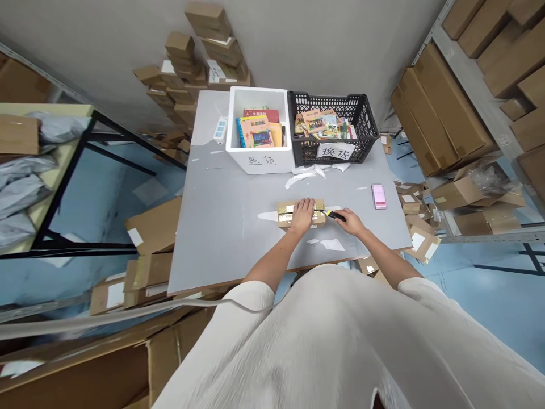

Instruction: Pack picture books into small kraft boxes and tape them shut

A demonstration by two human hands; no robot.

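A small taped cardboard box (283, 218) lies on the grey table (213, 227), near its front edge. My left hand (302, 215) rests flat on top of the box, its fingers stretched over the upper face. In my right hand (349, 220) is a yellow and black utility knife (336, 216), its front end at the right side of the box. White paper scraps (332, 245) lie around the box.
Behind are a white foam bin (259, 161) and a black crate (365, 149), both holding books. A phone (378, 196) lies at the right, a power strip (220, 129) at the back left. Cardboard boxes are piled around the table.
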